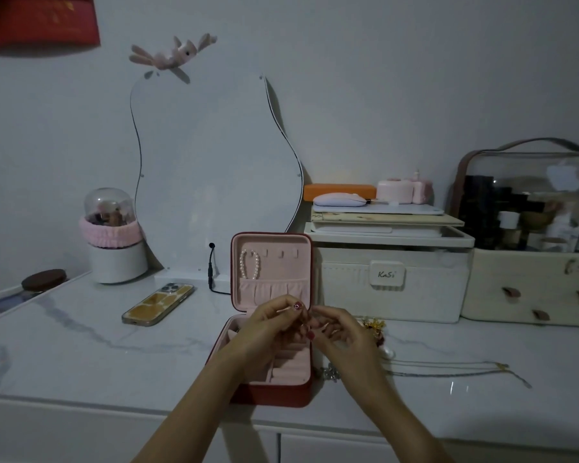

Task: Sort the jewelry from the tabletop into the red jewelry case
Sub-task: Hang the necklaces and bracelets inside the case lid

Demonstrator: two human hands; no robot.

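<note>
White marble-look tabletop (pixel 81 342), grey veining, drawer fronts below its front edge; red jewelry case (pixel 274 394) open at centre, lid upright, pink lining; phone (pixel 158 304) face down to its left, black cable (pixel 212 279) behind; white pot with clear dome (pixel 116 259) at back left, dark round lid (pixel 43 279) at far left; wavy mirror (pixel 214 182) stands at the back; cream box marked KaSi (pixel 391 282) and cream organiser (pixel 528 289) at right; thin chain necklaces (pixel 455 370), gold ornament (pixel 374 325) and silver piece (pixel 331 373) just right of the case.

one red jewelry case (pixel 274 394), one phone (pixel 157 304), two hands (pixel 271 324)
</note>
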